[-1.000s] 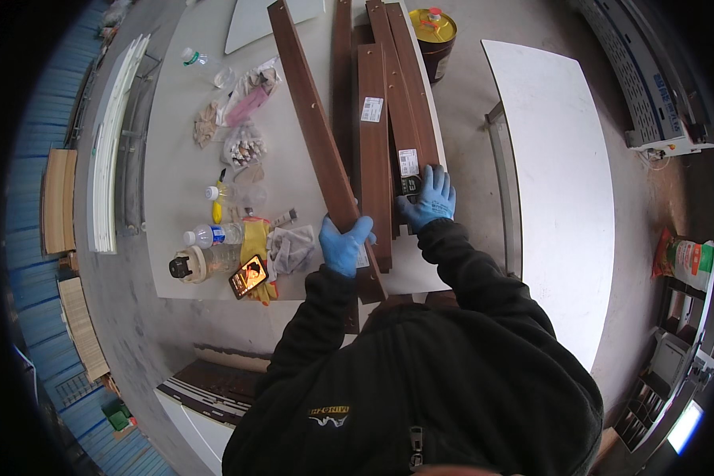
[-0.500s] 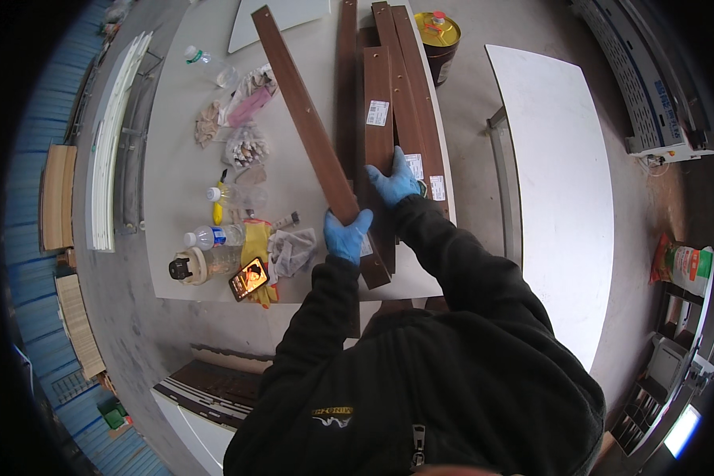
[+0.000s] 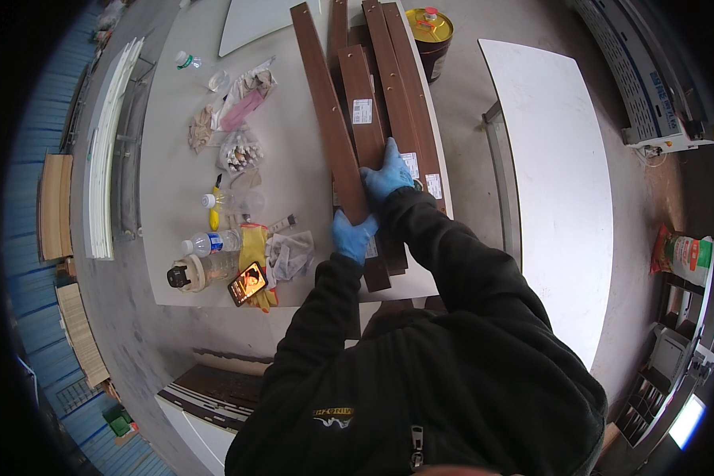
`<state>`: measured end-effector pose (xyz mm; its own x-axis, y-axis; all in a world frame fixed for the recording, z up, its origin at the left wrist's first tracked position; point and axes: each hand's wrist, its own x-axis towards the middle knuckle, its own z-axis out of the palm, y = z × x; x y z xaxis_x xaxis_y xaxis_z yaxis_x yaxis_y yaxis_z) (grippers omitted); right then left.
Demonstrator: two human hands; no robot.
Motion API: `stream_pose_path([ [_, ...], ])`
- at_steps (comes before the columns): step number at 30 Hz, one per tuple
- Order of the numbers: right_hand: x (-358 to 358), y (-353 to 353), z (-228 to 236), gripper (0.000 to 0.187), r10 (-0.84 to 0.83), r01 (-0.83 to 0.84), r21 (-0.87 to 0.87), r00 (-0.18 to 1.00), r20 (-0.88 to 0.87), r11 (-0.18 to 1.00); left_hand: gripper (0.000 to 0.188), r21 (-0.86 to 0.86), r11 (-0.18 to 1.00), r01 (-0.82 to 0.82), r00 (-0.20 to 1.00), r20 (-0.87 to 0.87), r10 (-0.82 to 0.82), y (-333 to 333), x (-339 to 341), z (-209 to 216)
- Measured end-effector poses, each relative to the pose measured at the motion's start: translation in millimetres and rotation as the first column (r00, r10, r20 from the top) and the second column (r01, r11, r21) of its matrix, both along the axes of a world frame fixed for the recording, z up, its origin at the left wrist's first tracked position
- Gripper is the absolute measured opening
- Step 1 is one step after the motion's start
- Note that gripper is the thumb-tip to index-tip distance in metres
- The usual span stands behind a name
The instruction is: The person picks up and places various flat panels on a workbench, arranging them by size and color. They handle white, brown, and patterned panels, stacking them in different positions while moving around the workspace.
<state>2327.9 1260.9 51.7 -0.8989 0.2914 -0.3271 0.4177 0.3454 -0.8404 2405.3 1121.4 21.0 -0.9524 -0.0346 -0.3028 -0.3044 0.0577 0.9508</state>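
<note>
In a blue glove, my left hand (image 3: 353,236) grips the near part of a long brown wooden strip (image 3: 325,103), thumb lying across its face. This strip slants away to the far left, beside the other strips. My right hand (image 3: 389,176), also gloved in blue, holds the right edge of a shorter brown strip (image 3: 362,83) with a white label (image 3: 362,111). Its thumb rests on top; the fingers beneath are partly hidden. More long brown strips (image 3: 412,95) lie to the right on the white table (image 3: 293,159), some also labelled.
On the table's left stand plastic bottles (image 3: 214,242) and a lidded jug (image 3: 186,274). Near them lie a lit phone (image 3: 247,283), yellow gloves (image 3: 254,246), a cutter knife (image 3: 214,210), rags and a bag of small pieces (image 3: 240,153). A drum (image 3: 431,40) and white-topped table (image 3: 551,159) stand right.
The long strip in my left hand has swung rightward at its far end, closer to the others. The shorter labelled strip and my right hand have shifted slightly left.
</note>
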Motion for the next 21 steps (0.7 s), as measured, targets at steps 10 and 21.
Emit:
stream_pose_path([
  [10, 11, 19, -21, 0.067, 0.009, 0.071, 0.212, 0.934, -0.358, 0.975, 0.05, 0.052, 0.998, -0.029, 0.999, 0.043, 0.027, -7, 1, 10],
  [21, 28, 73, -88, 0.07, -0.093, 0.327, 0.619, 0.921, -0.379, 0.714, 0.05, 0.099, 0.994, -0.044, 0.999, 0.008, 0.044, -25, 15, 43],
])
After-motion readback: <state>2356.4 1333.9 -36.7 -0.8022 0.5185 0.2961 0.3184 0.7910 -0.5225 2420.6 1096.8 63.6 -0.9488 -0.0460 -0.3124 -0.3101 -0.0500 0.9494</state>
